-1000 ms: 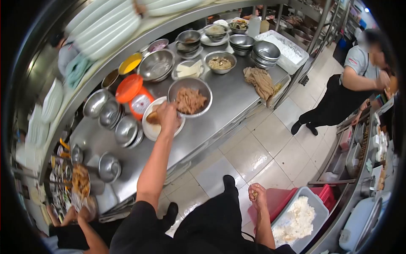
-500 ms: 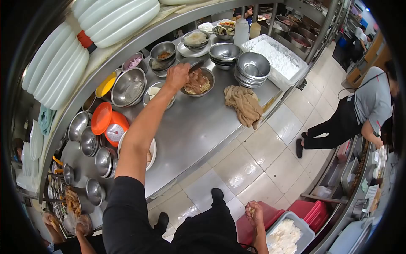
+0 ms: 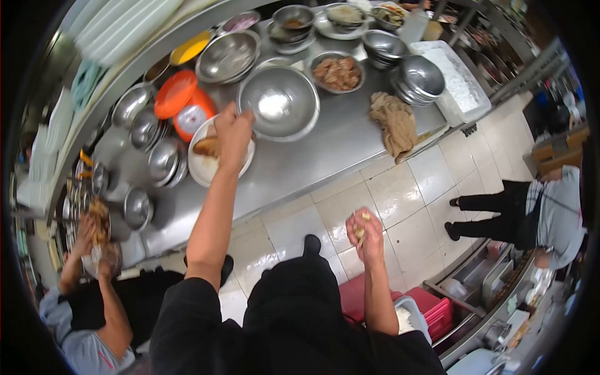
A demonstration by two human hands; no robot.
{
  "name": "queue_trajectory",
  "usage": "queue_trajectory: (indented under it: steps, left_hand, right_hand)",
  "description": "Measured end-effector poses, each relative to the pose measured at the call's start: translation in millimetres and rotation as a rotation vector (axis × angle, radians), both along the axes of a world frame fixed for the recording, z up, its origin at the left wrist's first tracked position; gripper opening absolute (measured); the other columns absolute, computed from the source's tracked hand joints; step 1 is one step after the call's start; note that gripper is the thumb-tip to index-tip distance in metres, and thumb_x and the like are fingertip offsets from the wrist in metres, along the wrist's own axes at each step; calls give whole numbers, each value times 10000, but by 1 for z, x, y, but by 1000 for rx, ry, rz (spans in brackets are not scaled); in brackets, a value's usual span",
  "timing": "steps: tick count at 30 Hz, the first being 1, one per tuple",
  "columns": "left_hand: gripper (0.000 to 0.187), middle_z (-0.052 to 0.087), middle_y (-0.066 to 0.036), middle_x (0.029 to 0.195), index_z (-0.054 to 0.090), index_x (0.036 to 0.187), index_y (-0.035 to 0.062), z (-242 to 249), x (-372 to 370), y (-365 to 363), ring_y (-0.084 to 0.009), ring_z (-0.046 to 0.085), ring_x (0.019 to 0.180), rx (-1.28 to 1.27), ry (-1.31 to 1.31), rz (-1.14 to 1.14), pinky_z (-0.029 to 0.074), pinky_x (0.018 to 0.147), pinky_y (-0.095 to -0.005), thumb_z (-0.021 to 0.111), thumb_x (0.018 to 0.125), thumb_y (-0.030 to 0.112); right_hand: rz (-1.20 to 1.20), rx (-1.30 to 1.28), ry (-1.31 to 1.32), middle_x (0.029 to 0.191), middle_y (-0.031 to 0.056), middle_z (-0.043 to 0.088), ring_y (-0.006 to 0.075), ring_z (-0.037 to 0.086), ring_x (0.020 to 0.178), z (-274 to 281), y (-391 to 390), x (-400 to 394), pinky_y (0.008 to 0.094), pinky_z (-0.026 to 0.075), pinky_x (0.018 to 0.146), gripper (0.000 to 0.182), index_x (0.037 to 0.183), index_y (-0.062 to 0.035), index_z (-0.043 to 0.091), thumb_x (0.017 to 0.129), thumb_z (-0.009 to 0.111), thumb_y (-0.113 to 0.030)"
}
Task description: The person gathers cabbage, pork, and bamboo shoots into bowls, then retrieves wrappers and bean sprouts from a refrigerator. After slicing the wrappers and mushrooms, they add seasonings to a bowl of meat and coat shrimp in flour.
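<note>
My left hand [image 3: 232, 136] reaches over the steel counter [image 3: 275, 178], its fingers closed at the near-left rim of a large metal bowl [image 3: 279, 103]. Nothing shows inside that bowl except shine. Under my wrist lies a white plate [image 3: 240, 164] with a browned piece of food [image 3: 205, 147] on it. Behind the large bowl, a smaller bowl of raw sliced meat [image 3: 338, 73] rests on the counter. My right hand [image 3: 365, 232] is raised over the floor, curled around pale yellow pieces of food that I cannot identify.
An orange scale [image 3: 195, 112] stands left, among stacked metal bowls [image 3: 164, 159]. A brown cloth [image 3: 394, 125] and a tray of white powder [image 3: 459, 78] lie right. Another person's hands [image 3: 94, 240] handle food lower left. A person in grey [image 3: 556, 203] stands right. Red bins [image 3: 434, 312] are below.
My left hand has moved from the meat bowl toward the plate and now has the large bowl. My right hand has risen and come forward. The view has shifted.
</note>
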State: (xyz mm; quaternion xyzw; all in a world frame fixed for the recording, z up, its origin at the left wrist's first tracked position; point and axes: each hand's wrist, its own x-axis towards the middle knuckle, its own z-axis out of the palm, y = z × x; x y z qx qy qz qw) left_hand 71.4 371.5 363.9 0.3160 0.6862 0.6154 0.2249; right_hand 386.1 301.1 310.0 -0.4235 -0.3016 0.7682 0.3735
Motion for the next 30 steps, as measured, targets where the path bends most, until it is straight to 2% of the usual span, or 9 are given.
queue_trajectory:
  steps: [6, 8, 12, 14, 19, 21, 24, 27, 30]
  left_hand:
    - [80, 537, -41, 540, 576, 673, -6, -27, 25, -158, -95, 472, 408, -50, -341, 59, 384, 355, -242, 503, 701, -19]
    - [75, 542, -45, 543, 576, 686, -14, -26, 31, -202, -96, 471, 401, -73, -368, 71, 388, 353, -240, 503, 696, -26]
    - [80, 551, -49, 546, 579, 700, -18, -21, 34, -281, -94, 480, 400, -15, -478, 113, 385, 347, -227, 500, 688, -23]
    - [82, 557, -48, 559, 576, 698, -16, -24, 29, -321, -87, 481, 405, 44, -524, 121, 383, 346, -223, 495, 686, -21]
    - [86, 559, -46, 574, 581, 708, -18, -37, 19, -416, -82, 472, 413, 114, -558, 241, 388, 351, -225, 497, 688, -14]
    - [76, 553, -44, 571, 579, 707, -19, -38, 17, -449, -85, 468, 412, 86, -564, 264, 395, 358, -229, 506, 688, -12]
    - [67, 551, -45, 570, 577, 706, -23, -38, 18, -488, -90, 475, 417, 37, -568, 341, 401, 364, -231, 514, 687, -11]
    - [56, 555, -51, 575, 571, 693, -19, -45, 21, -513, -95, 481, 419, 56, -589, 352, 403, 361, -232, 519, 682, -3]
    - [46, 558, -55, 580, 564, 677, -12, -58, 18, -528, -101, 486, 419, 89, -624, 371, 407, 358, -234, 523, 679, 8]
  right_hand:
    - [320, 701, -265, 636, 62, 524, 128, 494, 551, 60, -9, -110, 276, 371, 499, 174, 815, 19, 517, 887, 491, -137]
    - [534, 1129, -536, 755, 121, 619, 218, 596, 738, 69, -33, -145, 330, 453, 685, 319, 952, 59, 561, 928, 471, -245]
    - [749, 1058, -486, 921, 189, 649, 275, 594, 959, 51, -82, -176, 332, 429, 863, 441, 1078, 54, 583, 941, 452, -343]
    - [804, 714, -295, 1027, 196, 634, 249, 592, 1009, 54, -100, -189, 292, 422, 896, 517, 1129, 52, 574, 942, 426, -407]
    - [881, 906, -470, 903, 97, 659, 191, 623, 788, 81, -173, -217, 316, 480, 678, 333, 924, 12, 654, 910, 518, -291]
    - [938, 1339, -516, 791, 105, 647, 222, 613, 690, 78, -206, -225, 329, 467, 594, 157, 820, -11, 664, 806, 615, -159]
    - [873, 1489, -332, 700, 149, 596, 316, 584, 669, 54, -250, -237, 379, 458, 584, 109, 811, -48, 674, 730, 613, -85]
    - [1052, 1615, -510, 750, 168, 602, 333, 583, 694, 53, -278, -236, 395, 460, 596, 123, 812, -31, 663, 708, 597, -29]
    - [1058, 1536, -347, 755, 139, 622, 323, 576, 714, 37, -291, -237, 377, 468, 664, 130, 828, -24, 652, 700, 631, -16]
